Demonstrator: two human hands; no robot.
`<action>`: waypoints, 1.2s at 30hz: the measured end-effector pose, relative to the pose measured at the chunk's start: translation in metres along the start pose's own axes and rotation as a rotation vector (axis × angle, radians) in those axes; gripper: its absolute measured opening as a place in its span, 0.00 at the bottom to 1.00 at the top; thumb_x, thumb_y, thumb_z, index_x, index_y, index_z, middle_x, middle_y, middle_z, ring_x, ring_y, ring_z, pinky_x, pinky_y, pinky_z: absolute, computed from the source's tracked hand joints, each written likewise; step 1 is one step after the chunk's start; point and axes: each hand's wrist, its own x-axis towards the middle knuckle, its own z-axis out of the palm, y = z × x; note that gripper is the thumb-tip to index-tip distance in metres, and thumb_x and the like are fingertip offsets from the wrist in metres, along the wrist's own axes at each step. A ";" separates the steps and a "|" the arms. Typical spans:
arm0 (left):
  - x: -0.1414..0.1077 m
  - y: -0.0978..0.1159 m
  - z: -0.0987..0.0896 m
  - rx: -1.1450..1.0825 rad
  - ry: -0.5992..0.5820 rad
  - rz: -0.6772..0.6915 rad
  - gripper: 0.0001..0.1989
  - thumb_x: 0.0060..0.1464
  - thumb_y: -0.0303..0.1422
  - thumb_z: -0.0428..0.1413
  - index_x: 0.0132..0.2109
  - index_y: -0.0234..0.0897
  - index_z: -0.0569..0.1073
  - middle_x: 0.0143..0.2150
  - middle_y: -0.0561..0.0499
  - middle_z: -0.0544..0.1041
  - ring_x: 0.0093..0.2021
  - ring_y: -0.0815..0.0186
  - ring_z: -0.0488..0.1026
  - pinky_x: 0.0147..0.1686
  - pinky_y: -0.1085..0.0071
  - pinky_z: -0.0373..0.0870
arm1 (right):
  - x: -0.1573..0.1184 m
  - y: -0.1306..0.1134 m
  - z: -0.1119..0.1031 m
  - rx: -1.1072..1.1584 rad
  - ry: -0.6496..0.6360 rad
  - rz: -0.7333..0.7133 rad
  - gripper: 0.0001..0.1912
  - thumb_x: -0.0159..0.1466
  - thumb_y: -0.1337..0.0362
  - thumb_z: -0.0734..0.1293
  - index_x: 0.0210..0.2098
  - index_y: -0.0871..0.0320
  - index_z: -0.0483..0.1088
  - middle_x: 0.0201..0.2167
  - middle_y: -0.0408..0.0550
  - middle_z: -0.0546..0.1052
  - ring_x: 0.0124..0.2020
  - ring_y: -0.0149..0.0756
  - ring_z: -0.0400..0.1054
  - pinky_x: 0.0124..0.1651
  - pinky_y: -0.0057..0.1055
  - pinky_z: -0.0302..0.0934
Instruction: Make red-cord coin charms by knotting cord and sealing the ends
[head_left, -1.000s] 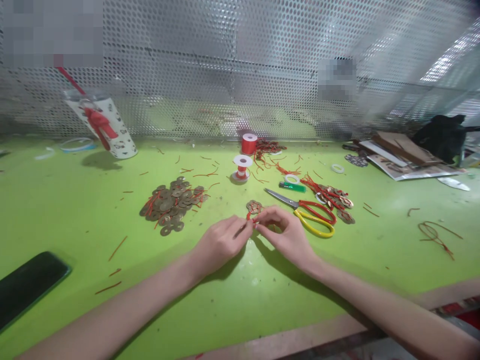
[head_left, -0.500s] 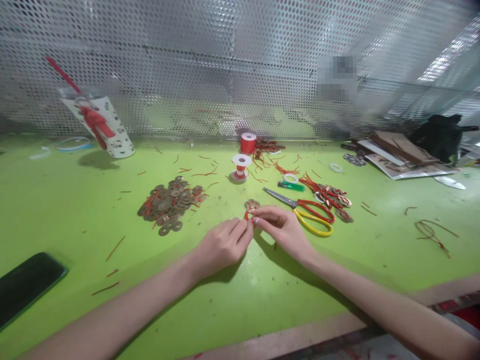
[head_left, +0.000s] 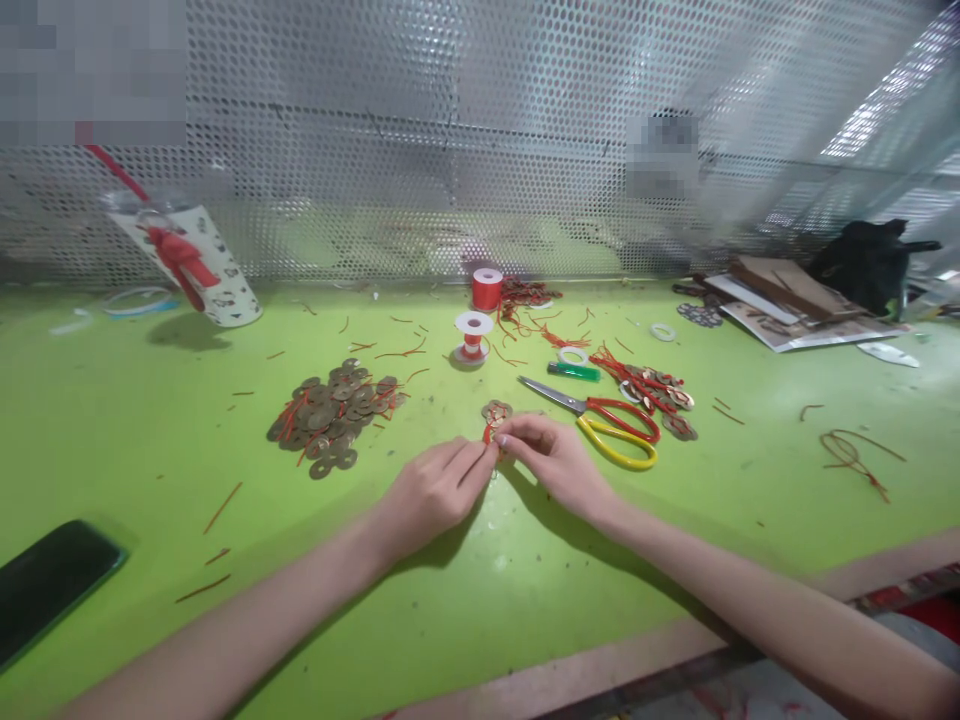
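Observation:
My left hand (head_left: pixel 442 490) pinches a red cord (head_left: pixel 487 434) at the middle of the green table. From the right, my right hand (head_left: pixel 551 455) has thumb and forefinger closed on the same cord, its fingertips beside those of my left hand. A small cluster of round coins (head_left: pixel 496 410) lies just beyond the fingertips, joined to the cord. Scissors (head_left: pixel 581 405) with one red and one yellow handle rest right of it, blades pointing left. To the left is a heap of coins (head_left: pixel 326 410) with red cord pieces. The cord's lower part is hidden by my fingers.
Behind my hands stand two spools of red cord (head_left: pixel 487 290) (head_left: pixel 473 340). A green lighter (head_left: pixel 574 371) and tied coins (head_left: pixel 652 390) lie right. A patterned cup (head_left: pixel 199 265) stands back left, a dark phone (head_left: pixel 56 580) front left, papers (head_left: pixel 795 305) back right.
The whole view has shifted slightly, so most things appear a little further left. Both hands remain pinched together at the cord, with only slight finger movement.

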 end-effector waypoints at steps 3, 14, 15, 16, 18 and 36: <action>0.003 0.001 -0.002 0.008 0.007 0.019 0.12 0.66 0.19 0.47 0.51 0.20 0.73 0.38 0.38 0.81 0.36 0.57 0.79 0.34 0.64 0.79 | -0.001 0.002 0.000 -0.014 0.020 0.006 0.11 0.63 0.55 0.71 0.38 0.57 0.76 0.36 0.49 0.82 0.38 0.38 0.76 0.45 0.38 0.71; 0.002 -0.003 0.011 -0.484 0.037 -0.326 0.09 0.66 0.23 0.51 0.50 0.33 0.72 0.41 0.45 0.81 0.39 0.63 0.79 0.39 0.66 0.78 | -0.001 0.005 0.003 -0.015 0.082 -0.033 0.12 0.64 0.57 0.70 0.40 0.56 0.66 0.30 0.43 0.78 0.36 0.37 0.75 0.44 0.37 0.69; 0.002 -0.003 0.011 -0.542 0.038 -0.366 0.08 0.66 0.23 0.51 0.49 0.33 0.73 0.40 0.46 0.81 0.39 0.63 0.79 0.40 0.67 0.78 | -0.001 0.005 0.004 -0.011 0.080 -0.034 0.12 0.64 0.57 0.70 0.40 0.55 0.65 0.30 0.43 0.78 0.36 0.37 0.75 0.44 0.37 0.69; 0.003 -0.003 0.010 -0.593 0.038 -0.402 0.08 0.65 0.23 0.52 0.49 0.34 0.73 0.40 0.47 0.81 0.39 0.64 0.79 0.40 0.68 0.78 | -0.001 0.004 0.004 -0.009 0.075 -0.033 0.12 0.64 0.57 0.69 0.39 0.55 0.64 0.31 0.43 0.78 0.37 0.37 0.75 0.45 0.37 0.69; 0.004 -0.004 0.009 -0.676 0.032 -0.461 0.07 0.64 0.23 0.54 0.47 0.35 0.74 0.40 0.49 0.81 0.38 0.65 0.79 0.40 0.69 0.77 | -0.002 0.004 0.004 -0.013 0.065 -0.027 0.11 0.65 0.57 0.69 0.39 0.55 0.63 0.31 0.43 0.78 0.37 0.37 0.75 0.45 0.38 0.69; 0.009 -0.007 0.007 -0.875 -0.018 -0.613 0.06 0.63 0.24 0.54 0.43 0.36 0.74 0.36 0.51 0.80 0.35 0.67 0.78 0.38 0.71 0.75 | -0.007 -0.002 0.008 -0.138 0.083 -0.135 0.07 0.67 0.61 0.66 0.40 0.54 0.64 0.37 0.46 0.76 0.37 0.36 0.75 0.43 0.36 0.71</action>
